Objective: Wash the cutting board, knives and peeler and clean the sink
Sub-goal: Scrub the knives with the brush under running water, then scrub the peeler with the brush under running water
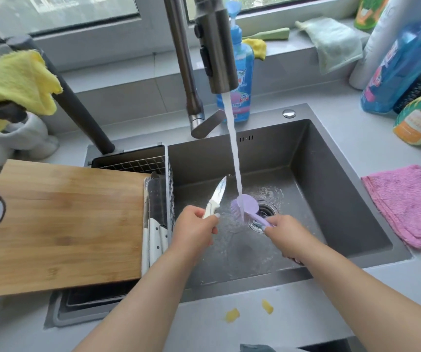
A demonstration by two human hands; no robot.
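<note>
Left hand [196, 229] grips knife [215, 198], blade pointing far; right hand [284, 233] grips purple brush [246, 207] under tap stream [234, 153], over sink [331, 158].

Grey countertop [293, 313] bears cutting board [62, 224], pink cloth [407, 207], bottles [404, 59].

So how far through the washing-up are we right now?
Partway. In hand: the left hand grips a small knife over the sink, while the right hand holds a purple brush under the running water. Two white-handled knives sit in the wire basket; washed or not, I cannot tell. The cutting board looks dry, so probably still to do, then the sink. No peeler in sight.
</note>
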